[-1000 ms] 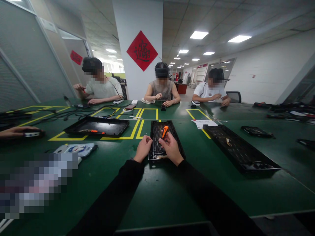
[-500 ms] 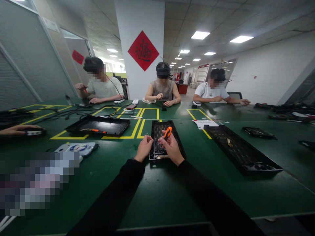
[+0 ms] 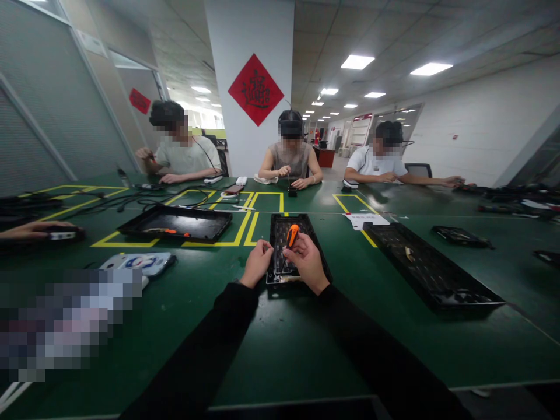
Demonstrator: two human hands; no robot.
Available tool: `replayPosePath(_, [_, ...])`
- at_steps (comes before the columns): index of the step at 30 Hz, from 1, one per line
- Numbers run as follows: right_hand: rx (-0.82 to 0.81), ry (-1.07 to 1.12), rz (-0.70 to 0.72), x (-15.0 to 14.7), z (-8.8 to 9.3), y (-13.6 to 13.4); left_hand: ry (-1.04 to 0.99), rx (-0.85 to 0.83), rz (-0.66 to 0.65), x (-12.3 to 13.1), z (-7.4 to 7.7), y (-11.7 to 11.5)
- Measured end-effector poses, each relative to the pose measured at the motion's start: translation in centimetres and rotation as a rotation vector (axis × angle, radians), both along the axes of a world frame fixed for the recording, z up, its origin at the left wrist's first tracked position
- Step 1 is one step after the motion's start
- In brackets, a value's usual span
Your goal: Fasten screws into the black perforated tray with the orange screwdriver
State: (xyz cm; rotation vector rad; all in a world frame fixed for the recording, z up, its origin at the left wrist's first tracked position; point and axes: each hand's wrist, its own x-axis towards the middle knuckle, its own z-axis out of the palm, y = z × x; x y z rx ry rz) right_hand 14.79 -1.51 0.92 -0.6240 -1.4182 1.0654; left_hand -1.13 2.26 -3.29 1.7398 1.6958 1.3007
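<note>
A screwdriver (image 3: 292,234) with an orange and black handle is in my right hand (image 3: 308,263). The fingers close round its lower handle, and the dark shaft points down and left into a shallow black plastic case (image 3: 322,256). That case lies lengthwise in front of me, its inside showing rows of small raised details. My left hand (image 3: 258,262) pinches the case's left rim, thumb and forefinger together. Near the case's front edge, below the tool, sits a small pale part (image 3: 286,279). The screwdriver's tip is too dark to make out.
Another black case (image 3: 431,265) lies to the right, and a wider black tray (image 3: 192,221) holding orange items to the left. A phone (image 3: 140,263) is at left, near another person's hand (image 3: 26,231). Three people sit across the green table (image 3: 280,356).
The screwdriver handle has swung left and stands more upright, and my right fingers have shifted round it. My left hand stays at the case's rim.
</note>
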Motion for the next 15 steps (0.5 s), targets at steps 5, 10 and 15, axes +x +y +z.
replayPosePath(5, [0.018, -0.027, 0.068, 0.01, 0.3, -0.48, -0.001, -0.011, 0.003, 0.0, -0.14, 0.08])
replayPosePath(10, [0.016, -0.088, 0.053, 0.07, 0.36, -0.5, 0.007, -0.014, 0.005, 0.1, 0.06, -0.1])
replayPosePath(15, [-0.004, -0.158, -0.029, 0.16, 0.15, -0.19, 0.006, -0.017, 0.003, 0.16, 0.26, -0.23])
